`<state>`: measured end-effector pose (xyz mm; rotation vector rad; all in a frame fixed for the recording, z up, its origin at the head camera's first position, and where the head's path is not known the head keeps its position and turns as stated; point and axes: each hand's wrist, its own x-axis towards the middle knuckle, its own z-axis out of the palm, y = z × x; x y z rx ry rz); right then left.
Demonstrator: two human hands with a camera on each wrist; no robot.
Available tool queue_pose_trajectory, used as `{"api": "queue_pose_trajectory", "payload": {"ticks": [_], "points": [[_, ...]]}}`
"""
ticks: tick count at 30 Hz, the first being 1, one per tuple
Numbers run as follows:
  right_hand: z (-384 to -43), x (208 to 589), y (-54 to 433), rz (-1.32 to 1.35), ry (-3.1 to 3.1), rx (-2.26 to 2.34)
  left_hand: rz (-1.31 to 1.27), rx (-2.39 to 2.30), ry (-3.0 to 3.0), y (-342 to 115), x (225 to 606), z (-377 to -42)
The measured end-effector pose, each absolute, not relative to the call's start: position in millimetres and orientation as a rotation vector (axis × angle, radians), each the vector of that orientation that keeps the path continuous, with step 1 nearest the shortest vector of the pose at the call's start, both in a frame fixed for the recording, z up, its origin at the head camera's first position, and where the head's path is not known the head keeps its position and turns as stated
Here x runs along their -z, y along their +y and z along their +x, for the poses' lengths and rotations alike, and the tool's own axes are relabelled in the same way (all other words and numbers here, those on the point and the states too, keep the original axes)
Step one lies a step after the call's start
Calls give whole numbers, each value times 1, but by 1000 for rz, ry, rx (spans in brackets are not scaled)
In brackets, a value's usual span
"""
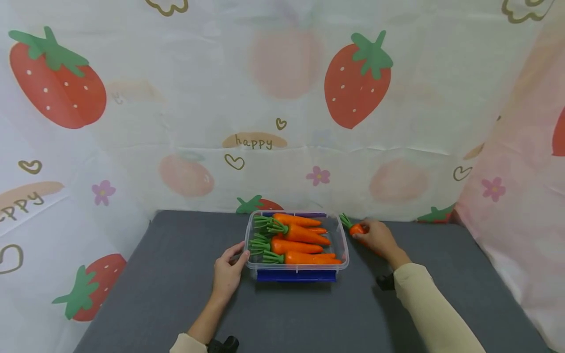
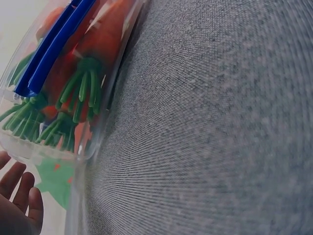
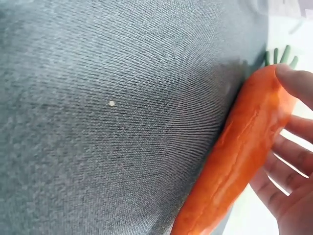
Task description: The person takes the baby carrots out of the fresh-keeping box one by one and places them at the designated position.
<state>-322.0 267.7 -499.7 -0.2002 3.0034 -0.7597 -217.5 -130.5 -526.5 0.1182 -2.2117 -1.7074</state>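
Note:
A clear plastic box with blue latches stands on the dark grey table, holding several orange carrots with green stems to the left. At the box's left end, my left hand rests its fingertips by the rim. The left wrist view shows its fingers loosely extended beside the box's end. To the right of the box, my right hand grips another carrot near its stem end, thumb on top and fingers along the far side. This carrot's green stem points toward the backdrop, and its body lies low over the cloth.
A grey cloth covers the table. Behind it hangs a pale curtain printed with strawberries, hearts and flowers, which also closes off both sides. The box's front blue latch hangs down toward me.

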Motion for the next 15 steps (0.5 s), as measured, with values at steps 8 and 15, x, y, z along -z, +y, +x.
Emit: {"api": "queue_pose_trajectory", "payload": {"ticks": [8,15], "points": [[-308,489,265,-213,3019,833,110,1703,-2214,-130,527,-218],[-295,478,257,-319,3045,1020,109,1715,-2220,-130,526,-217]]}}
